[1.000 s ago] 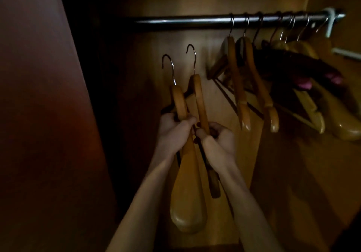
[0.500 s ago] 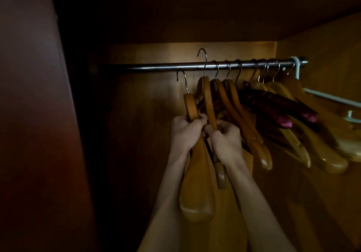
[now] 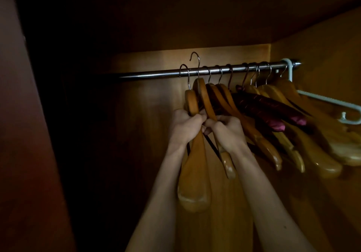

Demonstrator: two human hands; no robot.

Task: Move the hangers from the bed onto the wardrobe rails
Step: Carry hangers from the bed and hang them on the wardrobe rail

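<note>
**Two hangers lifted to the rail, hooks at the bar**

While both hands reach up into the wardrobe, each one carries a wooden hanger toward the rail [image 3: 152, 74], the metal bar that runs across the top of the cupboard. The left hand [image 3: 186, 127] is closed in a fist round the neck of the broad hanger [image 3: 194, 175], whose hook appears to curl over the rail, though the dim light does not show whether it bears weight there. The right hand [image 3: 227, 132] is clenched round the neck of the slim hanger [image 3: 205, 97], and its hook stands clear above the rail, not yet on it. Gripping low on the necks probably keeps the hooks free and upright, so they can be steered over the bar. The two fists touch each other below the rail, which seems to steady both hangers together.

Along the rail to the right of these two, a row of hung hangers [image 3: 261, 142] crowds toward the end, among them a dark padded hanger [image 3: 265, 107] with purple tips. A white hanger [image 3: 322, 103] hooks on at the rail's far right end. Left of the hands the rail is bare. The wardrobe holds only hangers; no clothes show. The bed is out of view.
</note>
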